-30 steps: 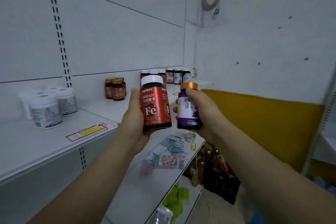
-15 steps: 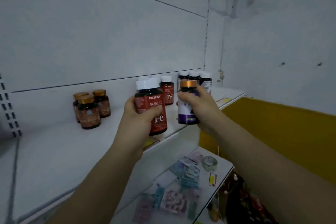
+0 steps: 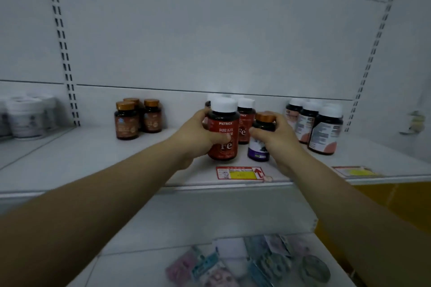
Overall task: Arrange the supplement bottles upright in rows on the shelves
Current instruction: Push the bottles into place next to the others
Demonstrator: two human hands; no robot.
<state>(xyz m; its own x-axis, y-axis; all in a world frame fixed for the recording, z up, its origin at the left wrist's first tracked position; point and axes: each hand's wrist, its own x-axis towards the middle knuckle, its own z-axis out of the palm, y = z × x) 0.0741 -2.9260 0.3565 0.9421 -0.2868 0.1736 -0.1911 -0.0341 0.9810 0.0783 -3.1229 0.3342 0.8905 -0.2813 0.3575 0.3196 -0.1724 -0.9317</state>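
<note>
**Head view.** The left hand (image 3: 198, 138) holds the red bottle (image 3: 224, 134), which has a white cap and stands upright. The grip is closed around the body: the thumb lies across the front label and the fingers wrap round the far side. The right hand (image 3: 278, 137) holds the purple bottle (image 3: 258, 150), also upright. Its fingers curl over the orange cap and shoulder, and the thumb presses the near side.

Both bottles are at the front of the upper shelf (image 3: 81, 158), just behind the price tag (image 3: 239, 173). Their bases are at the shelf surface, but it cannot be told whether they rest on it or sit just above it.

The red bottle is directly in front of a matching red bottle (image 3: 245, 121). This suggests it is being added to that row. The purple bottle is just beside it on the right, between the red group and the dark bottles (image 3: 323, 129) with white caps. The amber bottles (image 3: 137, 119) form a separate cluster to the left, and the white jars (image 3: 25, 116) stand on the next section.

Both forearms reach forward and upward, with the wrists roughly level and the hands close together. The side grips keep each bottle vertical and its label facing out.

The lower shelf (image 3: 210, 216) carries loose packets (image 3: 245, 261).
</note>
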